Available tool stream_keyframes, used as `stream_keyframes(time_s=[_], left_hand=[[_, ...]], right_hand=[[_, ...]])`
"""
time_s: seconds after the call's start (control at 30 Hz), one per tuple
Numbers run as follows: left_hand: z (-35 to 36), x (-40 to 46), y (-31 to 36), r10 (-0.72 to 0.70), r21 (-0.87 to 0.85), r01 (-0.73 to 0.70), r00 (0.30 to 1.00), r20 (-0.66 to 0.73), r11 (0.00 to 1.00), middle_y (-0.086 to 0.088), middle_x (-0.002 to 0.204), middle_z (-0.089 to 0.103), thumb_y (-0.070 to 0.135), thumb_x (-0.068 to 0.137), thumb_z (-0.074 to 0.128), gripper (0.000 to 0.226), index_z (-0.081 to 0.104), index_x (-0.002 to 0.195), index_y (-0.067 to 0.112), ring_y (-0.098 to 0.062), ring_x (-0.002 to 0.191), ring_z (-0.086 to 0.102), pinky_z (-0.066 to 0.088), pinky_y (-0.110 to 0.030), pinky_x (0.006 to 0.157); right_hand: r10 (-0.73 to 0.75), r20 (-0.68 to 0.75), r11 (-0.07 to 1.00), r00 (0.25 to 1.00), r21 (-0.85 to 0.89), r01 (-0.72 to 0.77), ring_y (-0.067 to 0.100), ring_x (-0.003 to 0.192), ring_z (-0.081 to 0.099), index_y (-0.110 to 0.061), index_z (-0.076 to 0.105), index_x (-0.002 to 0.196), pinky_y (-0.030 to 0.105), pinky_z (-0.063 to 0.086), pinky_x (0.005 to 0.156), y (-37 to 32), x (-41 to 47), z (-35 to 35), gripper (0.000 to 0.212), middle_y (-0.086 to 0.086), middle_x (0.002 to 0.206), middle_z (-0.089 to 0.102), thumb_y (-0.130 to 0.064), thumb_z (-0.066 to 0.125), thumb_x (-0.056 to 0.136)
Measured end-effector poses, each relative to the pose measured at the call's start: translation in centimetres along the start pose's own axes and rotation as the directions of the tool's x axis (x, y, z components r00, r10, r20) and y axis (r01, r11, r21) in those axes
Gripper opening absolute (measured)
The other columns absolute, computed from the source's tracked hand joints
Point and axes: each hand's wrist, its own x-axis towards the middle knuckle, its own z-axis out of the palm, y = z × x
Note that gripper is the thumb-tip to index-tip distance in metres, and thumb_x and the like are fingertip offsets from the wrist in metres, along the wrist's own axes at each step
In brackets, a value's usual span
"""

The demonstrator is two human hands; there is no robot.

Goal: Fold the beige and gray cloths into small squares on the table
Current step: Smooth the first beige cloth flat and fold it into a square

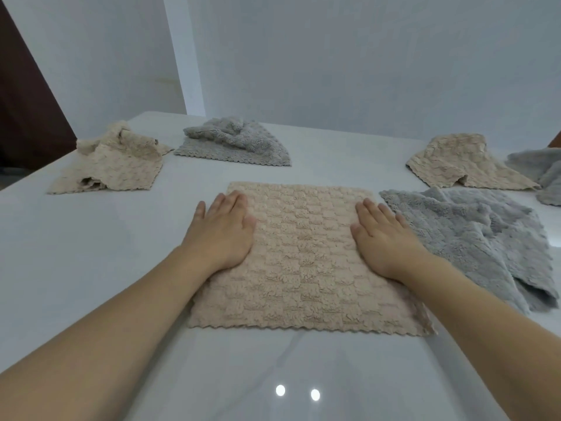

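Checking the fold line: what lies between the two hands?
In the head view, only the flat beige cloth lies between the left hand and right hand.

I see bare white glossy worktop (91,253) open on my left, crumpled gray fleece cloth (473,238) crowding my right, rumpled beige cloth (115,165) and bunched gray cloth (236,141) blocking the far side

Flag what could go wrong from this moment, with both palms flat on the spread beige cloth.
The rumpled gray fleece cloth lies right against the flat beige textured cloth beside the right hand; a fold could catch it. The left hand partly overhangs the glossy white table, so the cloth may slide.
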Motion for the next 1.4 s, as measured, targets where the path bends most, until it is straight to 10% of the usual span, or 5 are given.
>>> stream_keyframes(time_s=[0.3,0.8,1.07,1.4], left_hand=[[0.8,-7.7,6.5,0.223,0.006,-0.223,0.973,-0.062,0.975,0.002,0.164,-0.005,0.044,0.102,0.011,0.061,0.002,0.156,0.016,-0.015,0.149,-0.009,-0.005,-0.042,0.121],[-0.8,-8.3,-1.1,0.057,0.109,-0.064,0.996,0.07,0.992,0.008,0.163,-0.011,0.046,0.101,0.008,0.061,-0.006,0.156,0.024,-0.011,0.149,-0.012,-0.009,-0.039,0.12],[-4.9,0.5,6.0,0.234,-0.118,-0.256,0.956,-0.174,0.959,-0.008,0.163,0.01,0.029,0.105,0.024,0.055,0.015,0.154,0.007,-0.02,0.15,0.005,0.003,-0.038,0.122],[0.5,4.8,6.2,0.192,-0.024,-0.195,0.978,-0.084,0.98,0.001,0.164,0.007,0.038,0.103,0.018,0.057,0.012,0.156,0.017,-0.015,0.15,0.003,0.001,-0.04,0.122]], right_hand=[[-0.11,-0.113,0.99,0.987,0.071,0.119,0.016,0.149,-0.005,-0.015,0.001,0.155,0.037,-0.004,0.12,-5.7,-5.2,1.5,0.059,0.0,0.162,-0.006,-0.039,0.013,0.102],[0.022,0.014,0.998,1.0,-0.058,-0.021,0.013,0.148,-0.01,-0.021,-0.005,0.154,0.037,-0.009,0.12,1.9,-7.5,0.3,0.059,-0.004,0.162,-0.01,-0.043,0.005,0.101],[-0.221,-0.14,0.96,0.965,0.141,0.241,0.018,0.149,-0.001,-0.011,0.006,0.154,0.031,0.001,0.118,-5.2,1.2,-3.1,0.057,0.006,0.162,-0.004,-0.036,0.019,0.105],[-0.137,-0.093,0.989,0.986,0.044,0.142,0.016,0.149,-0.004,-0.018,0.004,0.155,0.041,-0.003,0.12,-5.6,5.2,0.6,0.057,0.0,0.162,-0.002,-0.038,0.013,0.102]])
